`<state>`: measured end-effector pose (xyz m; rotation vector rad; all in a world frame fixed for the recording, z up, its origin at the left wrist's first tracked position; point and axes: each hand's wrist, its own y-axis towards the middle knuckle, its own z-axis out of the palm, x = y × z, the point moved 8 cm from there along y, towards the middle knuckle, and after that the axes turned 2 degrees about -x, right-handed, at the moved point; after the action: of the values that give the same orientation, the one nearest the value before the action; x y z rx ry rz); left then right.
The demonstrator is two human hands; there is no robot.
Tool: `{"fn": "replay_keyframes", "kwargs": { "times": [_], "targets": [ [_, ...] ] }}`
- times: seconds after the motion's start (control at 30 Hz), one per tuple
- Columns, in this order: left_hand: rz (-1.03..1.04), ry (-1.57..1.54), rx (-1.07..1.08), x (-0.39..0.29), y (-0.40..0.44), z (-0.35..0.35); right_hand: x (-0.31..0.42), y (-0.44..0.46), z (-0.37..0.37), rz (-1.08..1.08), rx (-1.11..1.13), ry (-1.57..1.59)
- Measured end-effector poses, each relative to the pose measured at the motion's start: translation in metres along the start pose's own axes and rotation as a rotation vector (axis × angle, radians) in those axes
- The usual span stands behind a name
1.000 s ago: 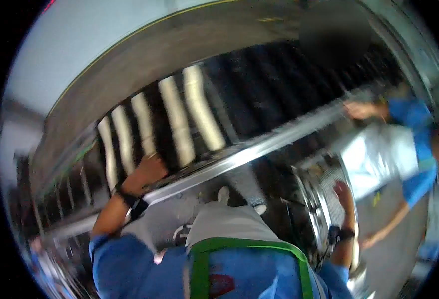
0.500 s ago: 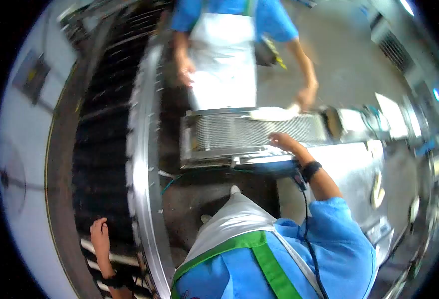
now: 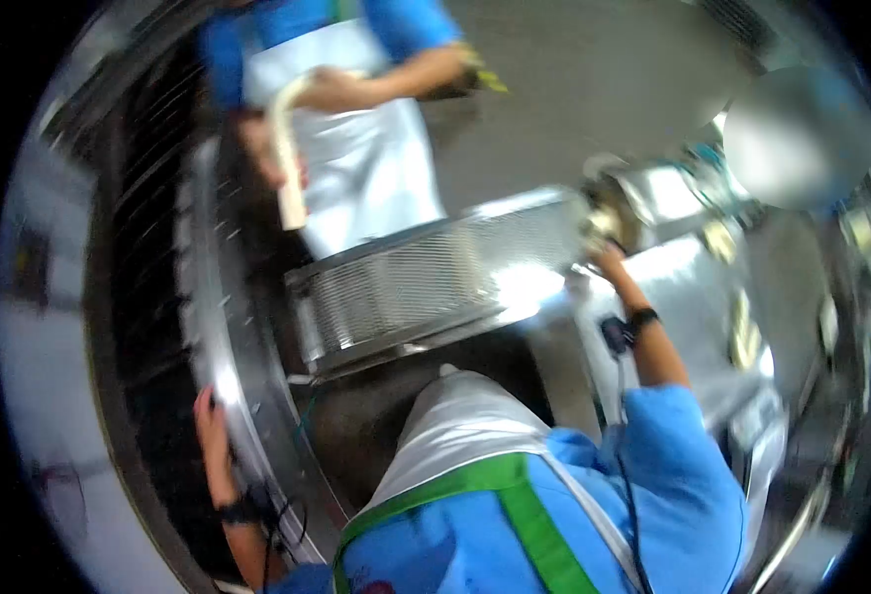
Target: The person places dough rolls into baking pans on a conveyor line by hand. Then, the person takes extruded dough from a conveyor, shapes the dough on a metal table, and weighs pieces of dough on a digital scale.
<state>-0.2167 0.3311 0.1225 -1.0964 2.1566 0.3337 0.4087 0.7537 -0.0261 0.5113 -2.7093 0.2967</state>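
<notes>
My right hand [image 3: 607, 259] reaches to the far right end of a metal mesh conveyor [image 3: 396, 282]. Its fingers are blurred against a pale, dough-like piece [image 3: 597, 224] at the opening of a machine [image 3: 643, 203]; whether they grip it cannot be made out. My left hand [image 3: 214, 436] is beside the long metal rail [image 3: 233, 396] at the left, fingers stretched out and holding nothing. Across the conveyor, a co-worker in a white apron holds up a long, bent, pale dough-like strip [image 3: 285, 158] with both hands.
Dark, slatted racking [image 3: 158, 327] runs along the left behind the rail. A shiny steel table [image 3: 668, 297] at the right carries pale dough-like pieces [image 3: 744, 332]. A cable hangs from my right wrist. A round blurred patch covers part of the upper right.
My right hand has moved right along the conveyor to the machine end. My left hand has come to the rail. The co-worker has lifted the pale strip off the conveyor and moved left.
</notes>
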Motion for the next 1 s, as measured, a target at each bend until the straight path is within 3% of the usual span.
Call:
{"fn": "replay_keyframes", "kwargs": {
  "times": [0.03, 0.07, 0.1, 0.13, 0.17, 0.2, 0.33, 0.4, 0.47, 0.5, 0.6, 0.63, 0.73, 0.83, 0.87, 0.93, 1.0],
  "targets": [
    [-0.032, -0.140, -0.006, 0.001, -0.016, 0.001, -0.016, -0.013, -0.002, 0.017, -0.042, 0.082],
    [-0.200, -0.101, 0.069, 0.004, -0.020, 0.013, -0.038, -0.025, -0.004, 0.079, -0.084, 0.247],
    [-0.129, -0.288, 0.014, 0.021, -0.032, 0.018, -0.062, -0.031, -0.004, 0.162, -0.116, 0.500],
    [-0.179, -0.315, -0.057, 0.005, -0.054, 0.012, -0.083, -0.034, -0.001, 0.257, -0.142, 0.815],
    [-0.198, -0.253, -0.119, 0.032, -0.056, 0.010, -0.097, -0.035, 0.005, 0.350, -0.155, 1.086],
    [-0.117, -0.314, -0.124, 0.032, -0.056, 0.015, -0.112, -0.050, 0.006, 0.435, -0.196, 1.254],
    [-0.307, -0.079, -0.443, 0.056, -0.077, -0.005, -0.241, 0.007, 0.047, 0.184, -0.295, 0.937],
    [-0.305, -0.110, -0.513, 0.057, -0.084, -0.011, -0.156, -0.009, 0.013, 0.218, -0.105, -0.087],
    [-0.351, -0.095, -0.587, 0.068, -0.079, -0.020, -0.061, -0.040, -0.027, 0.135, 0.019, -0.531],
    [-0.435, -0.236, -0.619, 0.063, -0.085, -0.028, -0.086, -0.037, -0.020, 0.165, -0.010, -0.494],
    [-0.664, -0.239, -0.578, 0.099, -0.085, -0.047, -0.127, -0.039, -0.011, 0.220, -0.031, -0.076],
    [-0.745, -0.235, -0.708, 0.115, -0.095, -0.053, -0.137, -0.042, -0.007, 0.237, -0.025, 0.094],
    [-0.798, -0.350, -0.683, 0.146, -0.115, -0.054, -0.156, -0.053, 0.004, 0.285, 0.025, 0.681],
    [-0.645, -0.160, -0.636, 0.133, -0.099, -0.059, -0.128, -0.069, -0.009, 0.194, 0.163, 1.173],
    [-0.560, -0.103, -0.659, 0.121, -0.097, -0.063, -0.109, -0.069, -0.013, 0.010, 0.337, 1.372],
    [-0.500, -0.174, -0.655, 0.105, -0.095, -0.063, -0.061, -0.074, -0.046, 0.188, 0.170, 1.261],
    [-0.727, -0.916, -0.652, 0.085, -0.121, -0.047, -0.017, -0.075, -0.076, 0.221, 0.124, 1.240]
  ]
}}
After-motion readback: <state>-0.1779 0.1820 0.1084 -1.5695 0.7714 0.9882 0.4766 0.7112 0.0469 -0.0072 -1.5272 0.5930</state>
